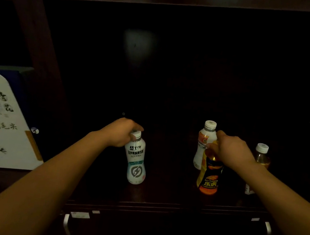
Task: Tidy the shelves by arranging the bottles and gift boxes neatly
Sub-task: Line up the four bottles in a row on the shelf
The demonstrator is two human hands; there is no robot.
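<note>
dark wooden shelf [159, 200], left hand [121, 132] gripping white bottle [136, 162], right hand [232, 149] gripping orange bottle [209, 175], cap hidden

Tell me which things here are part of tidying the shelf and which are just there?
Part of the job:
white bottle, held by the left hand
orange bottle, held by the right hand
back white bottle
amber bottle
gift box

Just there:
drawer handles
</note>
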